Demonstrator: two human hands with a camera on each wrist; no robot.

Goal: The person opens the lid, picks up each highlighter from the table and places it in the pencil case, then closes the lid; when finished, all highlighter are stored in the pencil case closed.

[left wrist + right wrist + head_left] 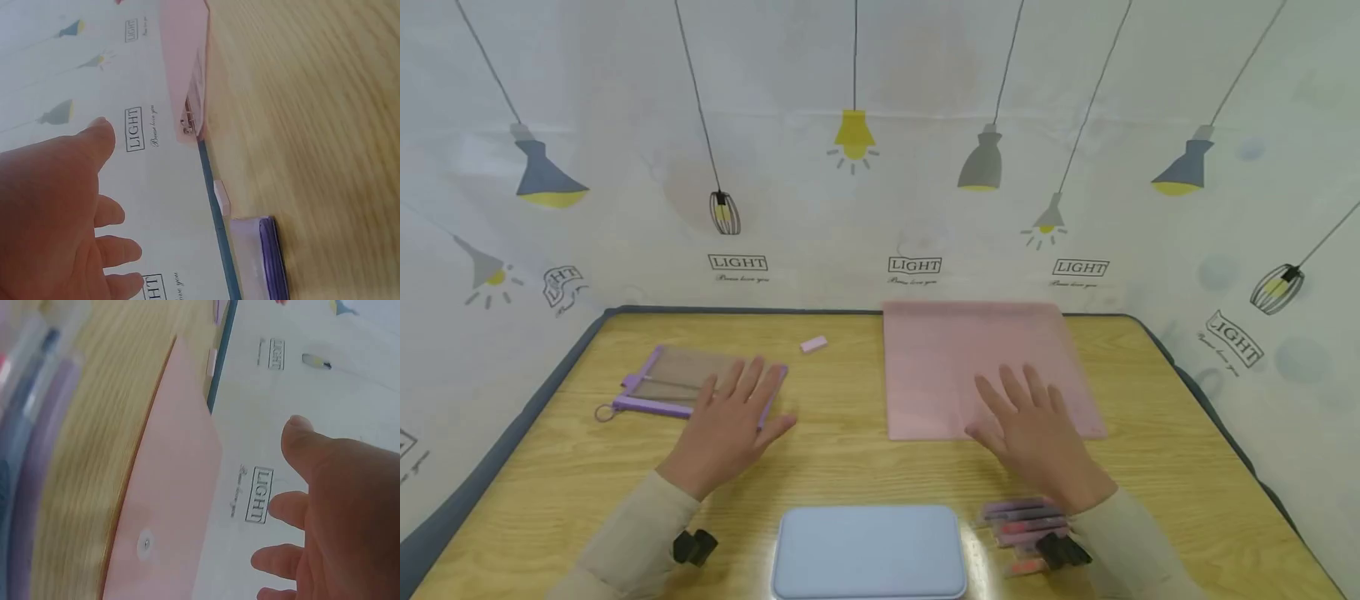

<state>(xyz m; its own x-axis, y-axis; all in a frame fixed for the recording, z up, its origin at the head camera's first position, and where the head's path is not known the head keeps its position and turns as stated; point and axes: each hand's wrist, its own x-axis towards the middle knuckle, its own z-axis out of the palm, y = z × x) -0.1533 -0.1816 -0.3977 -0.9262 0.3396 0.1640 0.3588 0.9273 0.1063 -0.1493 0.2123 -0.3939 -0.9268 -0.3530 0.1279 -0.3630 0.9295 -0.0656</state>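
Observation:
My left hand (pixel 730 429) hovers with spread fingers over the right part of a clear zip pouch with purple trim (pixel 655 406) and a ring at its corner. My right hand (pixel 1037 437), its fingers also extended, is above the lower right of a pink folder (pixel 925 375). Both hands hold nothing. In the left wrist view the folder (pixel 181 56) shows metal binder rings at its edge. A snap button is visible on the folder (pixel 178 487) in the right wrist view. A small pale pink eraser (pixel 813 344) lies between pouch and folder.
A light blue case (pixel 868 552) sits at the table's near edge. To its right, several purple and pink pens (pixel 1022 527) lie side by side, partly hidden by the right wrist. A white cloth printed with lamps (pixel 797 208) surrounds the wooden table (pixel 842 467).

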